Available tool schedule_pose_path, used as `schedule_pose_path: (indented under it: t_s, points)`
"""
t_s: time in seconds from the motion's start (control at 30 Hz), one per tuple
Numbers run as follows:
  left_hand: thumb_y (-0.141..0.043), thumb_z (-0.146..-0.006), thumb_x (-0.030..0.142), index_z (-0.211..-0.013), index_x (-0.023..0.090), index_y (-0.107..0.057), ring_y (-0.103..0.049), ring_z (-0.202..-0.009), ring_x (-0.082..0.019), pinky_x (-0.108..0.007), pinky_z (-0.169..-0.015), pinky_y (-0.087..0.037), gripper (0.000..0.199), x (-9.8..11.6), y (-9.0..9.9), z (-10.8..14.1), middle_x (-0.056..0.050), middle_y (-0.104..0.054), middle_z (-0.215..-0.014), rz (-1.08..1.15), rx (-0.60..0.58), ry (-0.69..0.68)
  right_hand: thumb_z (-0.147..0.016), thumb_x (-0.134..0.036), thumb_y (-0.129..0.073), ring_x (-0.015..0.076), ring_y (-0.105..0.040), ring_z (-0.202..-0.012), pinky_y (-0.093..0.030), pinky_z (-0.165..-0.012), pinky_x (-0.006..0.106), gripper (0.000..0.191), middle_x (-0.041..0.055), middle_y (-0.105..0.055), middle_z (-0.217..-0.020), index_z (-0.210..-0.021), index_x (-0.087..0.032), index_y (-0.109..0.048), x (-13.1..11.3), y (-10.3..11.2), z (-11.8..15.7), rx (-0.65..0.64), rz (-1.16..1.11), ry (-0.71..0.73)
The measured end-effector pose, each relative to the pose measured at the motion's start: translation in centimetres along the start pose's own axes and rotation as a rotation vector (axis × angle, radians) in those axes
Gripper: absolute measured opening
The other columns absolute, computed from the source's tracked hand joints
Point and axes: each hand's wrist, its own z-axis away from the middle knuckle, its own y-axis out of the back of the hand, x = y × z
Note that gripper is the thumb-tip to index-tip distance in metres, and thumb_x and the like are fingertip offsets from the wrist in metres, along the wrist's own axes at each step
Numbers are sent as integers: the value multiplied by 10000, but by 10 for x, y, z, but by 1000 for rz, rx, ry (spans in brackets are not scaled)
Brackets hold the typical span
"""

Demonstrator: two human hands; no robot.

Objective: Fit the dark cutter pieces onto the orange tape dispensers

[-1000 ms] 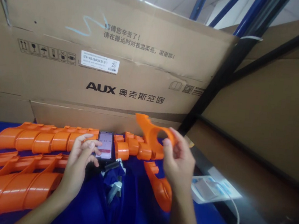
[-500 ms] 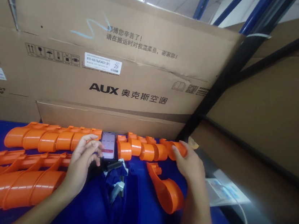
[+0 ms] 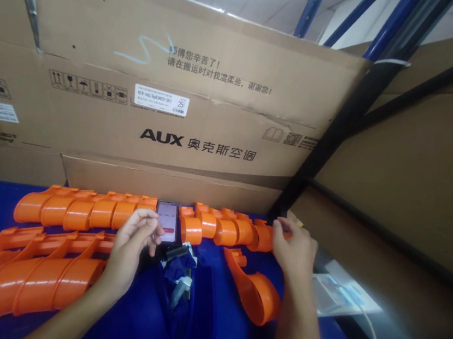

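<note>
My right hand (image 3: 294, 252) is just right of a row of short orange plastic ring-shaped pieces (image 3: 226, 232), beside the end piece (image 3: 262, 236). Its thumb and forefinger are bent with a gap between them, and nothing shows in them. Nearer me lies a single larger orange piece (image 3: 262, 299), a round band with a tapering arm. My left hand (image 3: 134, 249) hovers before the phone (image 3: 167, 220), fingers loosely curled and apart, with nothing visible in them. It partly covers a front row of large orange pieces (image 3: 37, 284) and a back row (image 3: 78, 213).
A blue bin (image 3: 203, 309) with metal and dark bits (image 3: 181, 285) stands at the front middle of the blue surface (image 3: 129, 322). Large cardboard (image 3: 219, 91) rises behind. A dark rack post (image 3: 324, 143) and a white cable (image 3: 373, 336) are at the right.
My right hand has let go of the end orange piece in the right row and drawn slightly right of it. My left hand stays nearly where it was. The view has shifted slightly.
</note>
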Motion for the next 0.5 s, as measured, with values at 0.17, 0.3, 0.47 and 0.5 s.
schedule_pose_path:
  t_s: [0.17, 0.3, 0.47, 0.5]
  points:
    - [-712, -894, 397, -998, 215, -638, -585, -661, -143, -231, -526, -444, 222, -1, 0, 0, -12, -665, -792, -9, -1, 1, -972, -491, -409, 453, -503, -1347, -429, -1052, 588, 617, 242, -564, -1453, -1457, -151, -580, 7, -5, -4, 52, 121, -237]
    - [-709, -904, 390, -1002, 222, -632, -577, -650, -135, -226, -527, -440, 210, -2, 0, 0, -5, -659, -792, 3, -17, 5, -1014, -445, -325, 427, -534, -1345, -429, -1082, 579, 620, 250, -570, -1447, -1503, -119, -524, 17, -16, -10, -127, 125, -256]
    - [-700, -913, 386, -1011, 221, -621, -574, -621, -125, -218, -514, -433, 208, 0, -1, 1, -1, -656, -787, 17, -28, 20, -930, -335, -487, 393, -641, -1225, -500, -1019, 524, 610, 245, -646, -1343, -1500, -119, -524, 30, -24, -11, -207, 118, -237]
    - [-698, -915, 385, -1016, 223, -617, -572, -613, -123, -217, -510, -431, 208, 0, -1, 1, 1, -655, -785, 22, -30, 21, -906, -299, -508, 379, -659, -1199, -515, -1000, 495, 623, 241, -662, -1315, -1502, -115, -520, 31, -24, -10, -213, 117, -234]
